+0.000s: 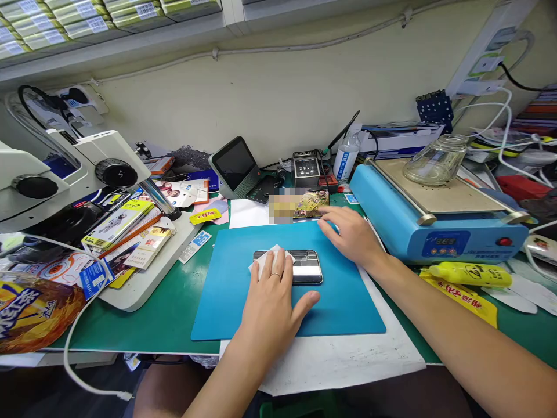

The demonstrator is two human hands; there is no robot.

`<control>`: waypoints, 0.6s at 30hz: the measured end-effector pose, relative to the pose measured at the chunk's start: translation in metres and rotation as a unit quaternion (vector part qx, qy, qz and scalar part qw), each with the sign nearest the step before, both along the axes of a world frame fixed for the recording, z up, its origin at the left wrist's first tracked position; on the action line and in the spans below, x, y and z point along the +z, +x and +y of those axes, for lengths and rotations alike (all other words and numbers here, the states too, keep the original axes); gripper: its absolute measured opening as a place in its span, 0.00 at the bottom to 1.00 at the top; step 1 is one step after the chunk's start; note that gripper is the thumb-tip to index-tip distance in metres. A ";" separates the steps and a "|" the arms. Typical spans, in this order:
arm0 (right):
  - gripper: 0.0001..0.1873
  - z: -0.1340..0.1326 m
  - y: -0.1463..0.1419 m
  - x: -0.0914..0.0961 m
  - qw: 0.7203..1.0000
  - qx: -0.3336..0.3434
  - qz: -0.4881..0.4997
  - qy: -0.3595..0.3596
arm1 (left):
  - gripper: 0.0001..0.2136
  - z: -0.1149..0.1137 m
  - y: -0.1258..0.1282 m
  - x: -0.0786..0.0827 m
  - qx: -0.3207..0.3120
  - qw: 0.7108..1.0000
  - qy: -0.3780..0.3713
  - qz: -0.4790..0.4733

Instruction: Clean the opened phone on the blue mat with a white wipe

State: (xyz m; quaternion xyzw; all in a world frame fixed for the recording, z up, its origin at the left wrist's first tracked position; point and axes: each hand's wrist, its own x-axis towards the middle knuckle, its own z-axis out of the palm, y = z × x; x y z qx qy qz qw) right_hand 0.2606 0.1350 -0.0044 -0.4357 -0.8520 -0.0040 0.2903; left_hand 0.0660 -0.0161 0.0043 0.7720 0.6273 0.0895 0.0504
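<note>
Left hand (pixel 272 299) lies flat on a white wipe (pixel 260 261) over a phone (pixel 308 270); right hand (pixel 349 233) hovers loosely open, empty; brown bottle (pixel 47 316) reads "红茶".

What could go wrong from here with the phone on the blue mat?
The phone might slide, since only the left hand presses the tissue onto it. The right forearm passes near the yellow tube and could nudge it. The cable hanging over the table edge might snag.

Smartphone (pixel 310 269) on mat (pixel 348 299), centre; microscope stand (pixel 108 154) left; LCD separator (pixel 383 217) right (glass jar (pixel 435 162) on its plate (pixel 452 200)); smart display (pixel 235 165) far, behind mat.
</note>
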 end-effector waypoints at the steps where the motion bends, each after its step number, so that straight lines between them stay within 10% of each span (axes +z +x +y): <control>1: 0.22 -0.001 -0.002 0.000 1.000 0.025 -0.009 -0.014 | 0.36 0.001 0.003 0.001 -0.005 1.000 -0.001 -0.002; 18: 0.24 -0.005 -0.003 0.000 0.994 -0.052 -0.088 -0.041 | 0.35 -0.004 -0.004 -0.006 -0.026 1.000 0.002 -0.005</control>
